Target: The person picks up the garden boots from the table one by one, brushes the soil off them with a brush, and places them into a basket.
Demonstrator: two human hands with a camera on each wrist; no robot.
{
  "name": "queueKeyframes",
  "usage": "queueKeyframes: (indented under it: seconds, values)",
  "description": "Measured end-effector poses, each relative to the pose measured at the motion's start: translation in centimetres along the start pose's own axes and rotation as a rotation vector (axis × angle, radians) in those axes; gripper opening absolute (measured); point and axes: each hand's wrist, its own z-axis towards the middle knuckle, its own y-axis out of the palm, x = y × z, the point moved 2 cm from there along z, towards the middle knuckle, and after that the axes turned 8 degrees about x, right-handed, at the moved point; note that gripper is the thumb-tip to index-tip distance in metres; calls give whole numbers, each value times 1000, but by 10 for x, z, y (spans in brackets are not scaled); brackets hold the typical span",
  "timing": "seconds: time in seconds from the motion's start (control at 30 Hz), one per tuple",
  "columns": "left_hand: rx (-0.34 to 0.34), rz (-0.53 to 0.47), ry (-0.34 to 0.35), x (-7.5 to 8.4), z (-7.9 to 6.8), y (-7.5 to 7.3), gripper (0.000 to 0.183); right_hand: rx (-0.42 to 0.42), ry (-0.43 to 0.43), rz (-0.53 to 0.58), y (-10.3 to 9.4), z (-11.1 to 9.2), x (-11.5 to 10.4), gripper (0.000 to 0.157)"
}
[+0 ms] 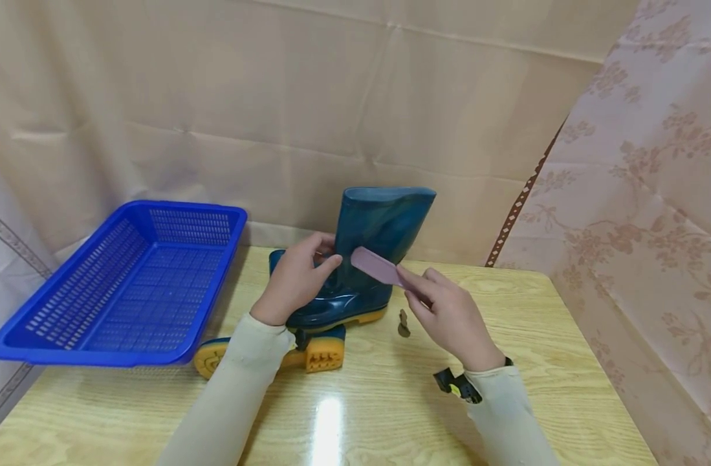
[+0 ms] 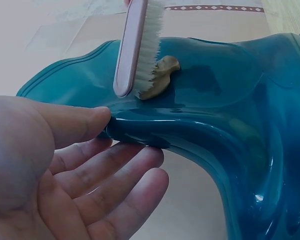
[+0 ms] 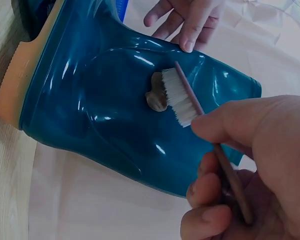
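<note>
A blue-green rubber boot [image 1: 384, 226] with a yellow sole stands upright on the table. My left hand [image 1: 299, 275] holds the front of its shaft, thumb on one side and fingers on the other. My right hand [image 1: 448, 310] grips a pinkish scrub brush [image 1: 375, 265] by its handle. In the right wrist view the white bristles [image 3: 179, 97] touch a brown mud-like lump [image 3: 155, 95] stuck to the boot's side. That lump is hidden behind the brush in the head view. A second boot [image 1: 325, 355] lies on its side, yellow sole outward, partly under my left forearm.
A blue perforated plastic basket [image 1: 215, 285] stands on the left of the wooden table [image 1: 390, 414]. Beside the upright boot's heel lies a small brown clump [image 1: 404, 323]. Beige cloth [image 1: 308, 103] hangs behind the table, and a floral cloth [image 1: 652, 194] hangs on the right.
</note>
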Motion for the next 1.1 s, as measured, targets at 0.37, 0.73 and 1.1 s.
queueKeyframes:
  seconds: [0.37,0.73,1.1]
  values:
    - [1,21,-35,-3,2,1,37,-70,119,27,-4,0,5,42]
    - [12,16,-21,-2,0,1,36,-10,41,26,-6,1,3,42]
    - [-3,2,38,0,-1,2,30,21,-50,48,0,0,1,43]
